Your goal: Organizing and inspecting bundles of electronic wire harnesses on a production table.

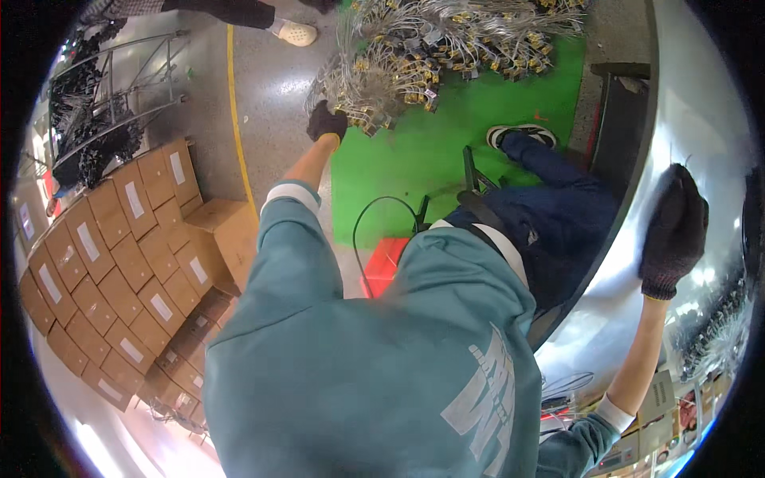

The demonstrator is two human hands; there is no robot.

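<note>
We're at the grabbing stage: our left hand (327,122) is closed on a bunch from the cable pile (430,48) on the floor, while our right hand (674,233) rests flat and open on the table (637,263). Next we'd probably need to tug gently, since they look tangled.

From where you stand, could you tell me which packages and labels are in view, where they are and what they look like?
Cardboard boxes: stacked in rows at the left on the floor, brown, rectangular.
White labels: one oblong strip on top of each box.
Red crate: on the floor beside the green mat, boxy, partly hidden.
Small cartons: lower right, brownish with pale labels, too blurred to describe further.
</note>
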